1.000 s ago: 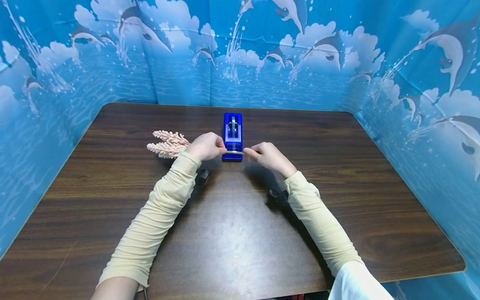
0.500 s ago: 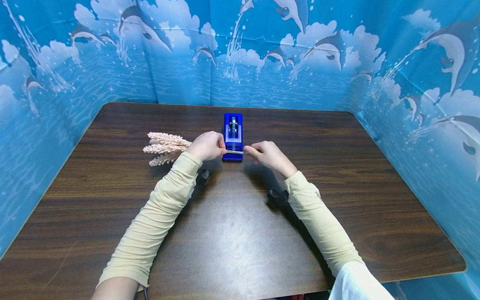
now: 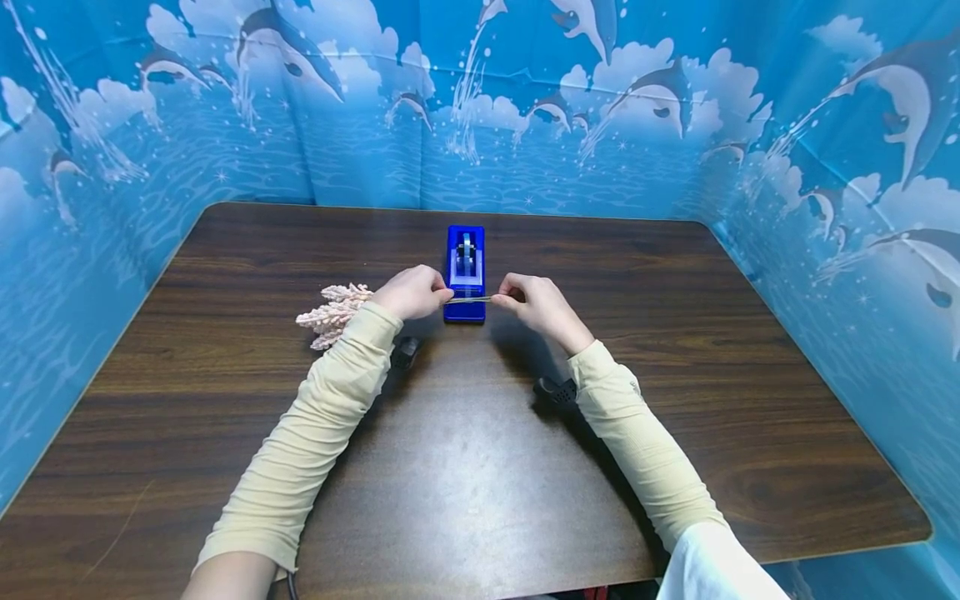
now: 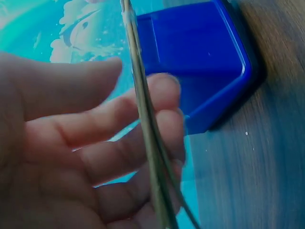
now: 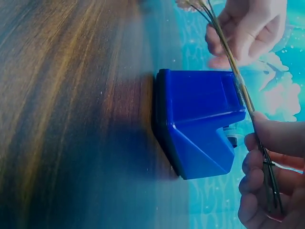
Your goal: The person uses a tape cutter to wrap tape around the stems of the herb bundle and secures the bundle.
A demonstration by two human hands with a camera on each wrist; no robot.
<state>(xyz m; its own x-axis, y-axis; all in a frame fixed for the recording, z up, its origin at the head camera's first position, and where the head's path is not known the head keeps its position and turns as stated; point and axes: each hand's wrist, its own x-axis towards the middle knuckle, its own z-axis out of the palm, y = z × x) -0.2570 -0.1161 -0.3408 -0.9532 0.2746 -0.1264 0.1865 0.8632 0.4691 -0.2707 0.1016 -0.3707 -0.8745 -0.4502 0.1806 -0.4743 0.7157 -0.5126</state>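
A bunch of pale pink dried flowers (image 3: 333, 317) lies sideways, its heads out to the left behind the left hand. Its thin stems (image 5: 228, 52) run between both hands, just over the front of a blue tape dispenser (image 3: 465, 310). A shiny band of clear tape (image 5: 242, 85) shows around the stems. My left hand (image 3: 412, 293) holds them in curled fingers, the thumb slightly apart from them in the left wrist view. My right hand (image 3: 534, 307) pinches the stem ends between thumb and fingers (image 5: 252, 179).
The dispenser, with its tape roll (image 3: 466, 250), stands upright on a brown wooden table (image 3: 675, 400). Dark wrist cameras (image 3: 556, 392) hang below both wrists. A blue dolphin-print curtain (image 3: 360, 158) encloses the table at the back and sides.
The flower heads have turned, from pointing left and spread out to a narrower cluster sloping down-left. My right hand has shifted slightly up and right; my left hand stays almost in place.
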